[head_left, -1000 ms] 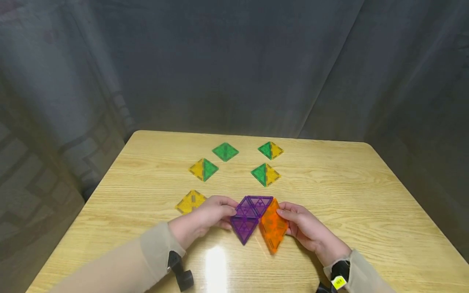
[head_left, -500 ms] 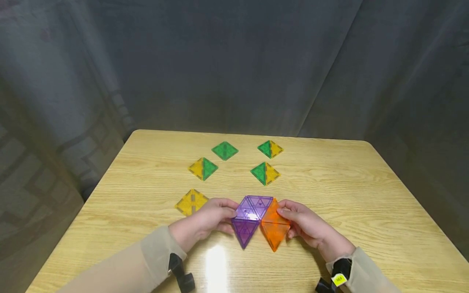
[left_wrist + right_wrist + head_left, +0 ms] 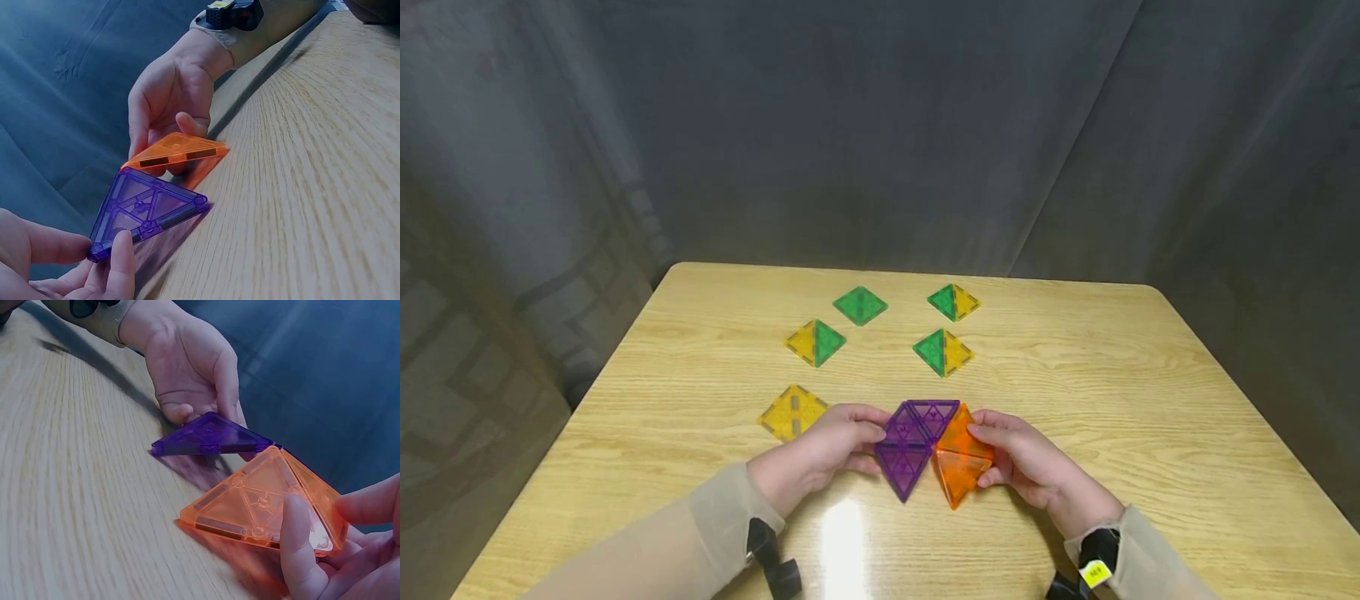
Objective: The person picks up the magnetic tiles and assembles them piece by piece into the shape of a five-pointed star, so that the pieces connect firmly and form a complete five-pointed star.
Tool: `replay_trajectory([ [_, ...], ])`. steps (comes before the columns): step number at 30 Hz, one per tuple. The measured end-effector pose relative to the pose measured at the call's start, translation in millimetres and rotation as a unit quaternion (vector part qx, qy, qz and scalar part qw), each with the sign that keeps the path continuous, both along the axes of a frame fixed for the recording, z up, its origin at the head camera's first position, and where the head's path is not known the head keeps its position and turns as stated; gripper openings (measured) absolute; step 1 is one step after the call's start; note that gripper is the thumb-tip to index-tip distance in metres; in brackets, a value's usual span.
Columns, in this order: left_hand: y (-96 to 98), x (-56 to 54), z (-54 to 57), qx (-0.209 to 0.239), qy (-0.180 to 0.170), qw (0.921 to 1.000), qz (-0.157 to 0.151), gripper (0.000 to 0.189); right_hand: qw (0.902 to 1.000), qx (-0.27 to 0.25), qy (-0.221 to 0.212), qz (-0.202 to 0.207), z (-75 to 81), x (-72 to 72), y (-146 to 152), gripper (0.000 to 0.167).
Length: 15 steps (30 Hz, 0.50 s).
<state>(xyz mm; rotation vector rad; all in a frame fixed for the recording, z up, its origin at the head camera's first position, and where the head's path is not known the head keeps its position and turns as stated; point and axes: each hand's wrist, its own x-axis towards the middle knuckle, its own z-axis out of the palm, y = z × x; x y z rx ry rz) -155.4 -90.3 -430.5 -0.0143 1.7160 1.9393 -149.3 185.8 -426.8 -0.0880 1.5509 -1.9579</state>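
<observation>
Several purple triangular magnetic tiles (image 3: 904, 433) are joined edge to edge, and two orange triangular magnetic tiles (image 3: 964, 433) meet them at the upper right. My left hand (image 3: 829, 448) pinches the purple tiles by their left corner, thumb above and other fingers beneath. My right hand (image 3: 1033, 465) grips the orange tiles at their right edge. A wedge-shaped gap parts the lower purple and orange triangles. In the left wrist view, the near purple tile (image 3: 147, 206) slopes down with its lower tip close to the wood. The front orange tile (image 3: 250, 503) slopes likewise in the right wrist view.
Beyond the hands lie flat diamond pairs: a green one (image 3: 861, 306), a yellow one (image 3: 792, 412) partly behind my left hand, and several green-and-yellow ones (image 3: 943, 352). The wooden table (image 3: 1112, 375) ends at a dark curtain (image 3: 880, 133).
The orange pair has folded along its seam, and its lower triangle now tips down with its point drawn slightly left. The lower purple triangle has tilted a little. Both hands keep their holds.
</observation>
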Motion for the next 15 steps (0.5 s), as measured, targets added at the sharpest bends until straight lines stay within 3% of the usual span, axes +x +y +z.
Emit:
replay_trajectory([
  [5,0.4,-0.4,-1.4,0.003,0.002,1.0000,0.002,0.032,0.9998,-0.015,-0.011,0.002,0.9,1.0,-1.2,0.013],
  [11,0.6,0.2,-0.7,0.008,-0.001,1.0000,0.001,0.033,0.9998,0.014,0.002,0.014,4.0,-0.1,-4.2,0.025],
  [15,0.6,1.4,1.1,0.012,-0.001,0.9999,-0.003,0.034,0.9998,0.010,0.000,0.017,4.6,0.2,-4.1,0.022],
])
